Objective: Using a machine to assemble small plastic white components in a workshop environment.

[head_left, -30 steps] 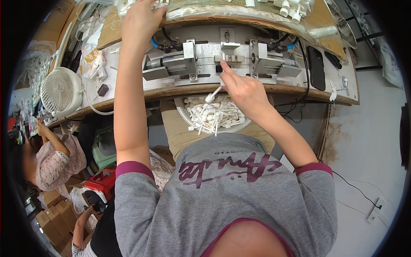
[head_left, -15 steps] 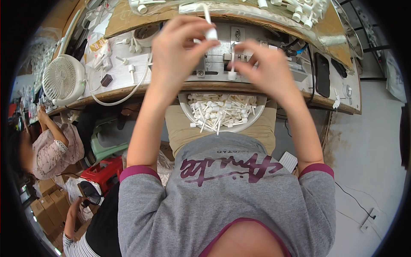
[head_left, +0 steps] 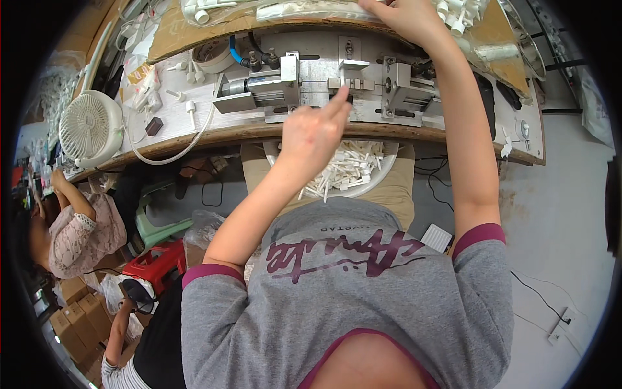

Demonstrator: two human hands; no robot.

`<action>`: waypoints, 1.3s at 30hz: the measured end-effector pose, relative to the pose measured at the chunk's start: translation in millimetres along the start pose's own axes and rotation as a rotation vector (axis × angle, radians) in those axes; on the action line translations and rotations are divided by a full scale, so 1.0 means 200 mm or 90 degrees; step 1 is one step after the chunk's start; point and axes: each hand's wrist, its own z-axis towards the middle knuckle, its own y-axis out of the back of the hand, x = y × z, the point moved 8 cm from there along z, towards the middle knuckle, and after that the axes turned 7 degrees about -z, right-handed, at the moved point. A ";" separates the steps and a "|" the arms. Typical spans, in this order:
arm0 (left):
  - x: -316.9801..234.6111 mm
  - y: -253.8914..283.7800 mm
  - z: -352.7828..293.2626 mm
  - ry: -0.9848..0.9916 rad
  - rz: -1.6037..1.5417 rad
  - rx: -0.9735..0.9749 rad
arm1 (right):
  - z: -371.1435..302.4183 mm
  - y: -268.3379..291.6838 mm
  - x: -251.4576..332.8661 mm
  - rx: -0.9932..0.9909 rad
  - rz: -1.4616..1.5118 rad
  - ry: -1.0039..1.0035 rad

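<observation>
My left hand reaches up to a metal clamping jig on the bench. Its fingertips are brought together at the small notched block in the jig's middle. Whatever they pinch is hidden behind the fingers. My right hand is stretched across a cardboard sheet at the top edge, its fingertips beside a long clear-wrapped white bundle. The frame's edge cuts off part of that hand. On my lap a white bowl holds many white capped stems.
Two metal cylinder units flank the jig, with a blue hose. At left stand a white fan, a tape roll and a loose white cable. More white pieces lie at top right. Two other people sit at left.
My right hand has left the jig and moved up to the cardboard. My left hand has come down and right to the jig; the white piece it held up no longer shows.
</observation>
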 end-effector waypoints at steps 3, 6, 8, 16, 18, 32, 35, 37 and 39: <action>0.02 0.00 0.04 -0.021 -0.023 -0.005 | -0.06 0.05 0.02 0.016 0.174 -0.043; 0.03 0.02 0.04 -0.005 -0.043 -0.005 | -0.21 0.08 0.11 0.054 0.326 -0.114; 0.02 0.01 0.05 -0.011 -0.037 0.013 | -0.29 0.05 0.05 0.019 0.425 -0.033; 0.19 0.32 0.30 0.088 -0.293 -0.079 | -0.76 0.01 0.23 -0.173 0.073 0.156; 0.27 0.45 0.44 0.078 -0.266 -0.199 | -0.84 -0.08 0.28 -0.131 -0.004 0.166; 0.49 0.26 0.90 0.136 -0.213 -0.123 | -0.79 -0.33 0.38 -0.015 -0.240 0.167; 0.40 0.33 0.74 0.111 -0.285 -0.138 | -0.77 -0.28 0.39 0.023 -0.165 0.164; 0.37 0.37 0.61 0.091 -0.318 -0.139 | -0.69 -0.21 0.36 0.078 -0.052 0.135; 0.33 0.40 0.47 0.114 -0.373 -0.114 | -0.55 -0.11 0.28 0.058 0.130 0.066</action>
